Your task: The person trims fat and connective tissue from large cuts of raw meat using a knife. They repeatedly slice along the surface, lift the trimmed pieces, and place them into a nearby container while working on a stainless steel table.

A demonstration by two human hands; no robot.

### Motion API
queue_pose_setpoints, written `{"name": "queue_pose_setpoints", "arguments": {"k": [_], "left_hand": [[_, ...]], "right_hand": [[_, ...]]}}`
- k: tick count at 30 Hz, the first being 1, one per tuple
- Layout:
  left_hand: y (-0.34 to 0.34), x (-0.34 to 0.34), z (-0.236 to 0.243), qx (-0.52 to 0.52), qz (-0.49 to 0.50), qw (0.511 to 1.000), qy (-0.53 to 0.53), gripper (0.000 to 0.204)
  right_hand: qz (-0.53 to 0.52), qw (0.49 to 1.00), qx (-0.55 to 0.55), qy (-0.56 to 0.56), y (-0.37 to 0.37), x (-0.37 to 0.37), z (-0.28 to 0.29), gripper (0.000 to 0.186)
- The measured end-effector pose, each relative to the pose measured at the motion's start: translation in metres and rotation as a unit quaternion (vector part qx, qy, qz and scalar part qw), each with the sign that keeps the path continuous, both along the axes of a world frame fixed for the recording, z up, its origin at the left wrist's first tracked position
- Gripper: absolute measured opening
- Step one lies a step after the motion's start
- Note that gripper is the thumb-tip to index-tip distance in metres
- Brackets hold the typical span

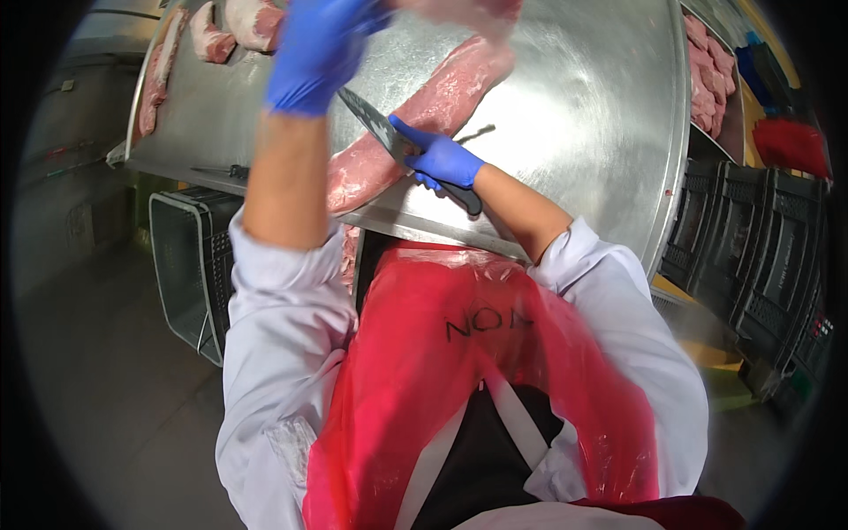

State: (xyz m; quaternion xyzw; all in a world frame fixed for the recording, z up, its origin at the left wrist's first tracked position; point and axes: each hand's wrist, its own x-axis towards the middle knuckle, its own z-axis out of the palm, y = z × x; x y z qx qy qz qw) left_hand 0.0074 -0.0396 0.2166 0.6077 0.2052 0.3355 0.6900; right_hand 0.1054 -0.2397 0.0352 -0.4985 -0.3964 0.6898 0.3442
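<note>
Knife work on meat is judged to be in hand. One black-handled knife (378,126) is gripped in the closed right hand (446,163), its blade angled across one long loin (459,79), left of and beyond that hand. The left hand (318,57) is blurred; its opening and hold cannot be told. For any cut, it should be kept clear of the blade. Left of it, two meat chunks (212,37) and at least one strip (162,75) are seen.

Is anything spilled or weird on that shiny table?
One small oddity: a dark streak on the metal table, just past the gloved right hand. It stands out against the bright metal; I can't tell whether it's a mark or a reflection.
</note>
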Motion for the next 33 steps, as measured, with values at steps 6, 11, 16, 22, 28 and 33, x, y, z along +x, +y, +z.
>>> {"name": "queue_pose_setpoints", "arguments": {"k": [6,11,16,22,28,33], "left_hand": [[-0.109,-0.234,0.031,0.006,0.211,0.97,0.119,0.034],[-0.156,-0.436,-0.113,0.022,0.197,0.725,0.66,0.027],[-0.123,-0.2,-0.184,0.324,0.083,0.778,0.532,0.081],[-0.077,0.02,-0.228,0.374,0.01,0.7,0.609,0.101],[-0.022,0.052,-0.236,0.113,-0.152,0.86,0.473,0.077],[-0.024,0.07,-0.189,-0.253,-0.349,0.885,0.176,0.061]], "right_hand": [[-0.132,0.99,-0.03,0.028,-0.085,0.053,-0.02,0.077],[-0.226,0.971,0.004,-0.084,-0.156,0.113,-0.019,0.079],[-0.292,0.954,-0.047,-0.06,-0.183,0.118,-0.007,0.082],[-0.334,0.936,-0.037,-0.104,-0.214,0.107,0.007,0.085],[-0.474,0.874,-0.082,-0.065,-0.3,0.096,0.003,0.085],[-0.54,0.835,-0.094,-0.039,-0.338,0.085,0.01,0.086]]}}
